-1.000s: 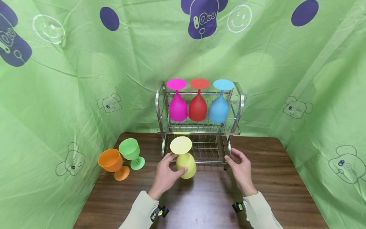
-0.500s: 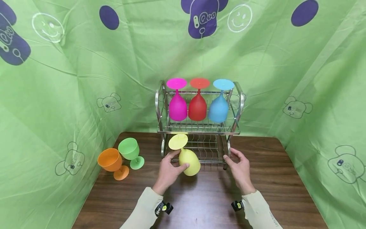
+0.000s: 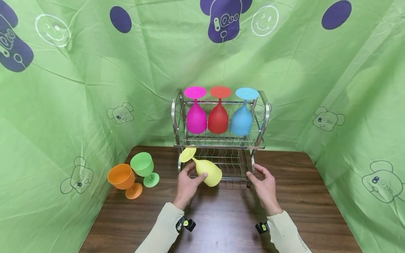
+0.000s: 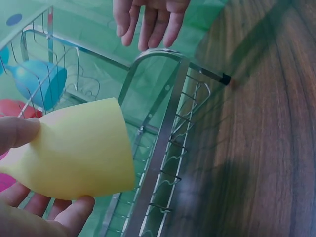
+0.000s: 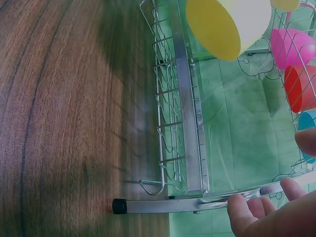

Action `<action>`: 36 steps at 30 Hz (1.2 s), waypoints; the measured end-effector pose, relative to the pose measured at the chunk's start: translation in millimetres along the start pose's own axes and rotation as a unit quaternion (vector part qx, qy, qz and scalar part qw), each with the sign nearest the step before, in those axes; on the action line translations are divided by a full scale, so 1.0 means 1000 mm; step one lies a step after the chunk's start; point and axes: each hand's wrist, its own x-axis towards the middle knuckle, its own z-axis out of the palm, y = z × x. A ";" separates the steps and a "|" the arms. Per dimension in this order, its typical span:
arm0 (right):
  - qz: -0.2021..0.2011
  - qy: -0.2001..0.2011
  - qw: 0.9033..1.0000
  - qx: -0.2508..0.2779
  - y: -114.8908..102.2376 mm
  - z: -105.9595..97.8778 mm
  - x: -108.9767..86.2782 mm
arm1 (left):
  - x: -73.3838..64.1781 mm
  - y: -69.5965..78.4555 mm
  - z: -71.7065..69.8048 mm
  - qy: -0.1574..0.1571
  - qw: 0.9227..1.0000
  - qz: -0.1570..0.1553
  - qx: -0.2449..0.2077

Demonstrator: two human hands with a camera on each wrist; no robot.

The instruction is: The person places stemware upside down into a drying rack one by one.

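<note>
My left hand (image 3: 186, 184) holds a yellow goblet (image 3: 209, 173), thumb on the near side of the bowl and fingers behind it. The goblet is tilted, its foot up and left, its mouth down and right, in front of the lower tier of a two-tier metal dish rack (image 3: 218, 147). In the left wrist view the yellow bowl (image 4: 84, 148) appears sideways by the frame. My right hand (image 3: 266, 188) is at the rack's lower right side. Its fingers look fairly straight in the left wrist view, close to the frame; whether they touch it is unclear.
Magenta (image 3: 196, 119), red (image 3: 218, 119) and blue (image 3: 242, 121) goblets stand upside down on the upper tier. Orange (image 3: 121, 176) and green (image 3: 143, 164) goblets stand upright on the wooden table (image 3: 303, 203) at left. Green printed cloth (image 3: 284, 70) hangs around.
My left hand has turned the yellow goblet from nearly upside down to a strong tilt, its foot swinging left and its mouth swinging right and up. The right hand has barely moved.
</note>
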 end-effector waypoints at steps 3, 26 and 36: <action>-0.004 0.003 1.000 0.002 0.000 0.000 0.000 | 0.005 -0.004 0.003 0.000 1.000 -0.009 -0.025; -0.001 0.000 1.000 -0.012 -0.001 0.001 -0.001 | 0.049 -0.007 0.034 -0.007 0.997 -0.021 0.068; -0.006 0.004 1.000 -0.011 0.000 0.000 -0.001 | 0.060 -0.003 0.056 -0.005 0.988 0.000 0.157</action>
